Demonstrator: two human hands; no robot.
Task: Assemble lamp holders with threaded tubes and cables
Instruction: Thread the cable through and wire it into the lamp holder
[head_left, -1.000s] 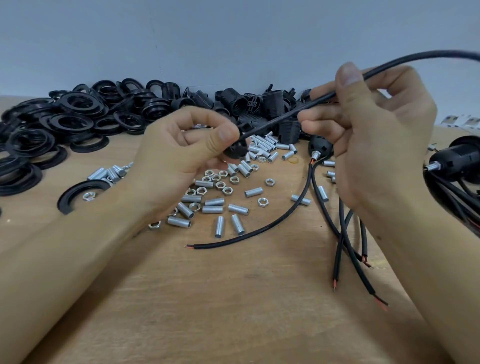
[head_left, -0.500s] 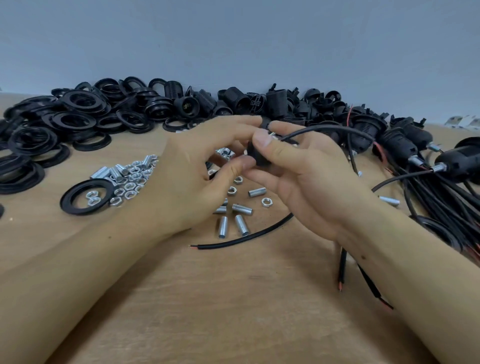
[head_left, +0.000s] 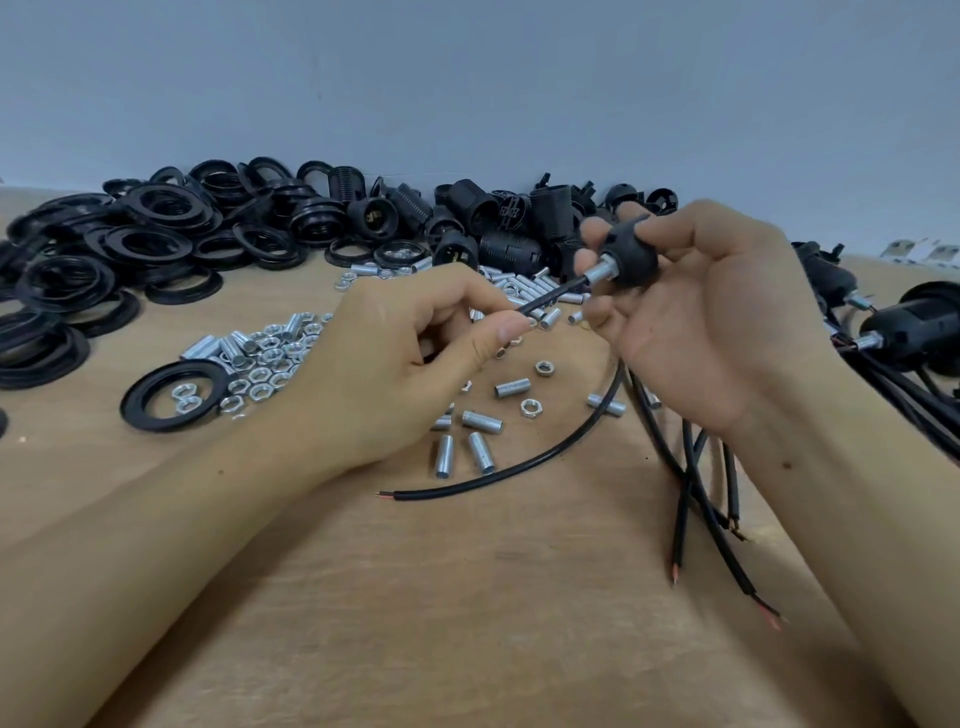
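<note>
**Cable now threaded through the tube; hands drawing apart**

Nearest on the bench (head_left: 467, 597), a loose cable (head_left: 519, 462) is lying with its bare copper end toward the left forearm, and more cut cables (head_left: 696, 499) are fanning out under the right wrist.

Change from half a second ago: the hands are no longer bunched together over the part. The left hand (head_left: 410, 353) is now pinching the black cable (head_left: 545, 299) between thumb and forefinger, just beside the tube mouth. The right hand (head_left: 696, 312) is gripping the lamp holder cap (head_left: 631, 254), raised above the scattered tubes (head_left: 483, 418) and nuts (head_left: 260, 364).

Judgement: the threading step looks done or nearly so; the cable is being pulled through.

The cap is looking dome-shaped and matte black, with the silver threaded tube (head_left: 602, 271) sticking out toward the left hand.

Beyond, black rings (head_left: 156, 244) and holder bodies (head_left: 498, 218) are piling along the wall.
</note>
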